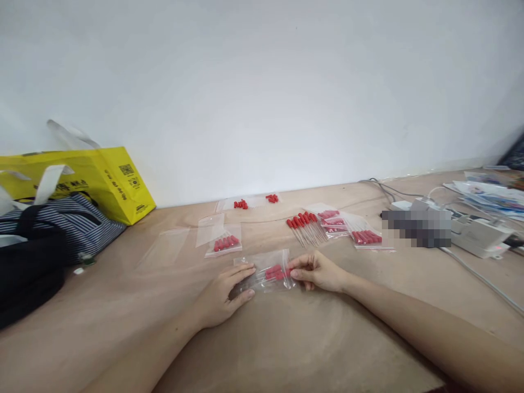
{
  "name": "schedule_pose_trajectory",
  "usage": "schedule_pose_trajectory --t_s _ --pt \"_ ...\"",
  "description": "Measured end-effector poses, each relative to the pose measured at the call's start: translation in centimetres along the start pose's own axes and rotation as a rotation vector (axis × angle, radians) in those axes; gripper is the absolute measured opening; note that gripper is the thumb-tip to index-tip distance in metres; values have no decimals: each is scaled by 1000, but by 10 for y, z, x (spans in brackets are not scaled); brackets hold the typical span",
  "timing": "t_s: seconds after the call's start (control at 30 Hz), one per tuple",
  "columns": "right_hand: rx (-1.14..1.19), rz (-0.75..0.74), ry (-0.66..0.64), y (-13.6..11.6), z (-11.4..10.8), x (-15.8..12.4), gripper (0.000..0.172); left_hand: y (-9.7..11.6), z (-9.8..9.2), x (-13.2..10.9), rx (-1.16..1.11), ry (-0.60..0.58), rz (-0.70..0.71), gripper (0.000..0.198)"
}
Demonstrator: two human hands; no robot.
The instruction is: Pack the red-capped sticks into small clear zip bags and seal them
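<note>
Yellow bag (112, 183) by a pale wall (262, 98), striped fabric (92, 226), black fabric (35, 278), white box (477, 237), white cable (481, 277) near it

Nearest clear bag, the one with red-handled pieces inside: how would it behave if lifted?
The clear bag looks like thin film, so probably floppy. Its glossy glare suggests it may be slippery. The red handles bunch toward its right end, so that end might sag first.
</note>
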State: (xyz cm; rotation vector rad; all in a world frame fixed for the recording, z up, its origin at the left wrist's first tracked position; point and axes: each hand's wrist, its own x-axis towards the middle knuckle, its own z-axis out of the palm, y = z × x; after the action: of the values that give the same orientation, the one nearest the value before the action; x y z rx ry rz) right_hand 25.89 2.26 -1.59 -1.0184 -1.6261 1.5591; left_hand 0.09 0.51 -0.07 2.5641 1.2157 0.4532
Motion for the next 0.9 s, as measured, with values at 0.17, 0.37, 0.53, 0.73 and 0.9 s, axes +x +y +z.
schedule_pose_trajectory --t_s 0.17,0.37,0.53,0.73,0.9 --pt "-84 6 -51 -1 3 3 36 0 0 1 1 0 -9 40" --pt "-211 -110 149 2 15 12 23 -2 2 -1 -15 21 1 39" --pt "-313 -254 231 4 17 14 16 -3 2 -1 30 41 -11 39" --pt "-416 -75 214 -1 -20 27 19 -7 4 0 89 57 -21 37" --pt "-981 5 640 -20 -43 54 18 -5 3 0 115 59 -25 35"
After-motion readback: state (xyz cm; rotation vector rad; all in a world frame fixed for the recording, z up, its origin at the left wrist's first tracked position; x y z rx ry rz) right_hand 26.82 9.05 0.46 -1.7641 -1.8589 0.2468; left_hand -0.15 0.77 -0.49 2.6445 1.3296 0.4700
